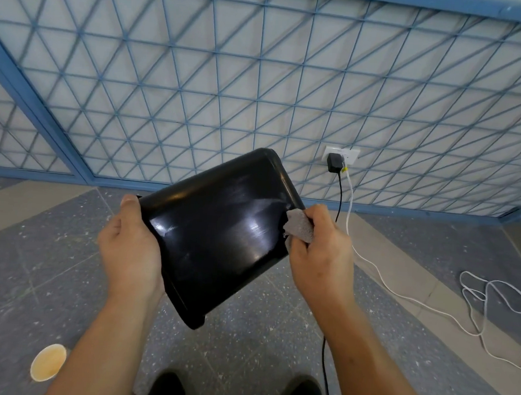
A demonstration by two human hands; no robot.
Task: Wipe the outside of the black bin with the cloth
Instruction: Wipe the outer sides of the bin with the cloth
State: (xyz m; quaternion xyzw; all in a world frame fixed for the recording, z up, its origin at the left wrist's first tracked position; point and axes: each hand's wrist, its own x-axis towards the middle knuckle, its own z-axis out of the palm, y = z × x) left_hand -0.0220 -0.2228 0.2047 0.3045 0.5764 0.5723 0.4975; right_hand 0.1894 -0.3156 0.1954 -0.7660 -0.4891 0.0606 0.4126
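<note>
Black bin (220,225) is up in the air between my two grips. It's tipped on its side, with what looks like the rim end toward me and the rounded base end pointing off at the wall grille (261,74). My left grip (129,250) is clamped on the bin's left edge, thumb lying over the top, the rest of the fingers hidden round the back. My right grip (319,257) is curled tight round a bunched grey cloth (299,226), and the cloth is pressed against the bin's right edge, just inboard of my knuckles.

I'd call this mid-wipe. The broad face between the grips shows streaky smears; the far sides I can't see, so no idea about those. Next move, I reckon, is dragging the cloth across toward the left grip with firm pressure. After that, turn the bin with the left grip to bring a fresh side up. It's glossy plastic, so the left grip needs to hold hard or it'll twist.

Room-wise, there's lots of open air above and ahead of both grips. Past the right grip a black cable (340,196) and a white cable (400,295) hang from a charger (334,163) on the wall and trail over the floor (48,259). A paper cup (48,362) sits on the floor well below and outside the left grip, so I'd avoid shuffling my feet.
</note>
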